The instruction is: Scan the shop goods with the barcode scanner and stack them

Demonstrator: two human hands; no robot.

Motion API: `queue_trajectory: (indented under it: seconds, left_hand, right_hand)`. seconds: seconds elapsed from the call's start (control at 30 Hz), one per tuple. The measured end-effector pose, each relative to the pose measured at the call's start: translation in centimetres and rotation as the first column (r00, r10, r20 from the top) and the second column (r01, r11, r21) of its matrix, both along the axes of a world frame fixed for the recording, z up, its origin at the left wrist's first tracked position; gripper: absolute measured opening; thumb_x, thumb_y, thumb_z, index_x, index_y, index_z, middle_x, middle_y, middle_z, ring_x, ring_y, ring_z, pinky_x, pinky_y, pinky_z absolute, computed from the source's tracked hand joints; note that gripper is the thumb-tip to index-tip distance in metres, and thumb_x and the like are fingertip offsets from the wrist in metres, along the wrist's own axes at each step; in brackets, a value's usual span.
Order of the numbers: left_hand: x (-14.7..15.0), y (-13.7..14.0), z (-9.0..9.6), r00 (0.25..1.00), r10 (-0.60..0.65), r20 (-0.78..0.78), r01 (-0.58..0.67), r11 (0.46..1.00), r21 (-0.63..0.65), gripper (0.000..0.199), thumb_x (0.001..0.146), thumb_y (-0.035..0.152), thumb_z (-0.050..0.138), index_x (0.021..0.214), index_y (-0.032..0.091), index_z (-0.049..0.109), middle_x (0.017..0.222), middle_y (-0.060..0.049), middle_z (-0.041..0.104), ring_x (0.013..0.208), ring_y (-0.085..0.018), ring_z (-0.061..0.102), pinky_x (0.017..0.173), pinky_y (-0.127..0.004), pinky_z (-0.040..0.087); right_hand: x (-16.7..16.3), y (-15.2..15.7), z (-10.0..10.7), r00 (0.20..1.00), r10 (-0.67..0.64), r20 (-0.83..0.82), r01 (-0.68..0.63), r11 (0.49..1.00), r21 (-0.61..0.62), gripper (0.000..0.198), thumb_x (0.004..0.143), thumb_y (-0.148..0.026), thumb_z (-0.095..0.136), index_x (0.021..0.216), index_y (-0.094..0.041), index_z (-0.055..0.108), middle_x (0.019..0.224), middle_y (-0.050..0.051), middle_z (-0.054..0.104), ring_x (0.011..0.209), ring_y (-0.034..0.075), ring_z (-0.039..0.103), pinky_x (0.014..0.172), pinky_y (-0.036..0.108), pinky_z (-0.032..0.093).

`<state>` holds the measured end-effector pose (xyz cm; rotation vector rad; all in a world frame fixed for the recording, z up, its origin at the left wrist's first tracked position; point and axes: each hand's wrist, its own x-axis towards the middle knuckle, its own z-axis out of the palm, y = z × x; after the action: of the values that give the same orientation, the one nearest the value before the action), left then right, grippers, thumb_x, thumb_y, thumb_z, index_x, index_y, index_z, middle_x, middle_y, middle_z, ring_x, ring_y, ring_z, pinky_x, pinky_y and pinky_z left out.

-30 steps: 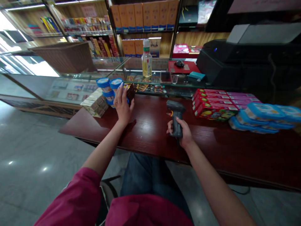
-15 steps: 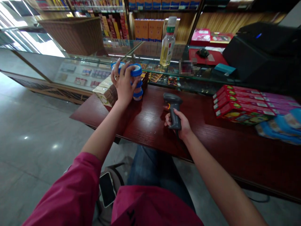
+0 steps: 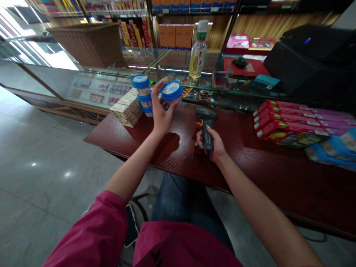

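My left hand (image 3: 162,109) is closed around a blue-lidded tub (image 3: 171,91), held tilted above the dark red wooden counter (image 3: 178,163). Just left of that hand stands a stack of similar blue-lidded tubs (image 3: 142,89), partly covered by my fingers. Beside the stack sit pale cartons (image 3: 127,108) in a block. My right hand (image 3: 214,142) grips the handle of a dark grey barcode scanner (image 3: 207,122), whose head points up and to the left, with a cable hanging below the handle.
On the right lie red juice-type boxes (image 3: 289,124) and more blue-lidded tubs (image 3: 333,150). A bottle of yellow drink (image 3: 198,52) stands on the glass display case (image 3: 167,61) behind the counter. A wicker basket (image 3: 89,44) is at the back left, a dark monitor-like machine (image 3: 308,63) at the right.
My left hand has lifted a tub off the stack and moved it right, towards the scanner. My right hand has barely shifted with the scanner.
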<state>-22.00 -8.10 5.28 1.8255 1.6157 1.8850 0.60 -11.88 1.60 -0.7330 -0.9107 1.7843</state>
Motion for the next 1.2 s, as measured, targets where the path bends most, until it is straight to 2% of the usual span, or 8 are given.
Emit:
queue_trajectory:
  seconds: [0.1,0.27,0.47,0.6,0.8,0.9,1.03,1.2]
  left_hand:
    - [2.2,1.2,-3.2,0.967,-0.135,0.214,0.159,0.982,-0.1,0.088,0.098,0.056,0.076,0.169,0.033,0.029,0.171,-0.015,0.046,0.16,-0.03,0.048,0.119,-0.041,0.054]
    - [3.2,2.1,-6.7,0.813,-0.262,0.52,0.385,0.912,-0.144,0.077,0.09,0.054,0.085,0.153,0.021,0.056,0.156,-0.018,0.065,0.141,-0.032,0.067,0.12,-0.046,0.055]
    - [3.0,1.7,-6.8,0.746,-0.288,0.6,0.438,0.891,-0.117,0.062,0.091,0.043,0.084,0.144,0.016,0.066,0.144,-0.014,0.074,0.136,-0.03,0.07,0.121,-0.047,0.054]
    - [3.0,1.5,-6.7,0.772,-0.263,0.579,0.417,0.896,-0.15,0.056,0.094,0.037,0.08,0.144,0.017,0.066,0.136,-0.013,0.077,0.127,-0.028,0.074,0.117,-0.047,0.058]
    - [2.8,1.7,-7.1,0.783,-0.255,0.567,0.412,0.896,-0.167,0.068,0.09,0.052,0.084,0.145,0.019,0.06,0.142,-0.015,0.073,0.133,-0.029,0.071,0.115,-0.047,0.058]
    - [2.8,1.6,-7.4,0.847,-0.244,0.473,0.377,0.902,-0.211,0.067,0.087,0.053,0.086,0.138,0.021,0.056,0.144,-0.017,0.069,0.133,-0.028,0.07,0.115,-0.045,0.058]
    - [3.3,0.8,-7.0,0.94,-0.271,0.205,0.319,0.912,-0.258,0.068,0.077,0.045,0.092,0.127,0.023,0.051,0.134,-0.013,0.068,0.13,-0.028,0.068,0.113,-0.046,0.057]
    - [5.9,-1.6,-6.2,0.905,-0.37,-0.211,0.303,0.907,-0.292,0.048,0.084,0.041,0.084,0.127,0.034,0.063,0.134,-0.008,0.063,0.136,-0.039,0.06,0.119,-0.062,0.05]
  right_hand:
    - [0.1,0.2,-0.1,1.0,-0.024,-0.015,0.024,1.0,-0.01,0.044,0.095,-0.059,0.067,0.115,-0.019,0.067,0.063,-0.005,0.065,0.043,0.012,0.05,0.049,0.027,0.055]
    - [0.5,0.0,-0.1,1.0,0.022,-0.017,-0.023,0.998,-0.059,0.055,0.1,-0.071,0.056,0.112,-0.019,0.068,0.061,-0.003,0.064,0.041,0.012,0.052,0.043,0.025,0.051]
    - [0.4,-0.2,-0.3,0.998,0.053,-0.015,-0.054,0.997,-0.05,0.055,0.099,-0.072,0.058,0.111,-0.018,0.068,0.06,-0.003,0.064,0.041,0.012,0.052,0.043,0.026,0.051]
    - [0.3,-0.2,-0.2,0.998,0.054,-0.012,-0.055,0.997,-0.054,0.056,0.1,-0.071,0.057,0.111,-0.018,0.069,0.059,-0.004,0.063,0.04,0.013,0.052,0.043,0.026,0.051]
    - [0.2,-0.2,-0.5,0.999,0.012,-0.03,-0.013,0.998,-0.055,0.057,0.099,-0.073,0.057,0.108,-0.019,0.068,0.059,-0.004,0.063,0.04,0.012,0.048,0.041,0.025,0.049]
    - [0.8,-0.3,-0.8,0.998,-0.063,-0.03,0.063,0.998,-0.005,0.055,0.092,-0.072,0.068,0.109,-0.02,0.066,0.06,-0.005,0.063,0.042,0.012,0.05,0.043,0.026,0.053]
    - [3.2,-1.0,-0.9,0.982,-0.186,-0.004,0.186,0.977,0.102,0.052,0.08,-0.058,0.085,0.11,-0.022,0.063,0.062,-0.009,0.065,0.046,0.011,0.055,0.048,0.028,0.059]
    - [9.1,-2.9,-0.6,0.935,-0.35,0.053,0.338,0.928,0.159,0.057,0.074,-0.047,0.092,0.114,-0.022,0.062,0.062,-0.011,0.064,0.047,0.011,0.056,0.049,0.027,0.06]
